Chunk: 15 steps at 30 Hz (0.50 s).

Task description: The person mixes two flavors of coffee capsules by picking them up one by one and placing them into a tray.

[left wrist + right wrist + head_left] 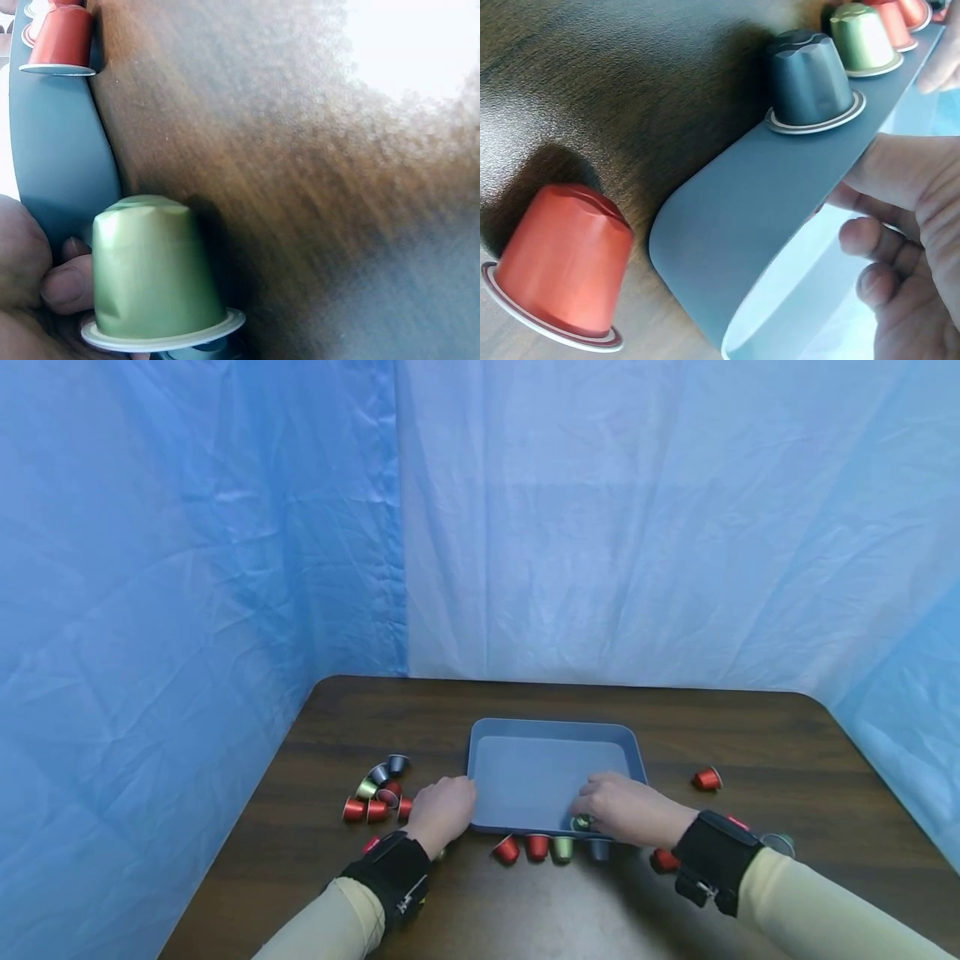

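A shallow blue-grey tray (547, 768) lies on the table. At its left edge is my left hand (442, 814), its fingers bent by the tray corner; I cannot tell what it grips. Close in front of those fingers stands a green coffee capsule (154, 277), large in the left wrist view. My right hand (622, 810) reaches over the tray's front right, fingers curled, pinching a greenish capsule (581, 821) at the front rim. In the right wrist view its thumb (900, 169) overlaps the rim, and the capsule is hidden.
Along the tray's front stand two red capsules (537, 847), a green one (562, 849) and a dark blue one (598, 849). Several red, green and dark capsules cluster at left (377, 811). More red ones lie at right (707, 779), some near the right wrist (664, 860). Blue sheets (562, 527) hang behind.
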Available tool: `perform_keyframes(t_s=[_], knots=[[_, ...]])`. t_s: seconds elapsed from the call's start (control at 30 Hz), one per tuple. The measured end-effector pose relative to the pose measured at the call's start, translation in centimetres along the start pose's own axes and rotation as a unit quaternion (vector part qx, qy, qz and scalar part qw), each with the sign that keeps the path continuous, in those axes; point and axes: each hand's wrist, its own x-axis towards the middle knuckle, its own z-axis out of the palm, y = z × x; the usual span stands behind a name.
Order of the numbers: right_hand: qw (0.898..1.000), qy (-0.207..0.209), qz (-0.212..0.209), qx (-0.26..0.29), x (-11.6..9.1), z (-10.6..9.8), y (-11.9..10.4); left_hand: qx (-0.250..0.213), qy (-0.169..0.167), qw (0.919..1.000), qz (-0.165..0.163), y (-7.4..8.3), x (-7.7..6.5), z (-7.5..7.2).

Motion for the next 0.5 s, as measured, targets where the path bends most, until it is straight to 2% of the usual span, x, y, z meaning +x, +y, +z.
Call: perform_keyframes(t_s=[0.27, 0.5], knots=[[1.0, -0.006, 0.0, 0.008, 0.0, 0.18, 0.31, -0.007, -0.011, 0.9999, -0.008, 0.01, 0.08, 0.0], [1.0, 0.004, 0.001, -0.003, -0.29, 0.34, 0.47, -0.001, -0.005, 1.0, -0.004, -0.06, 0.11, 0.14]])
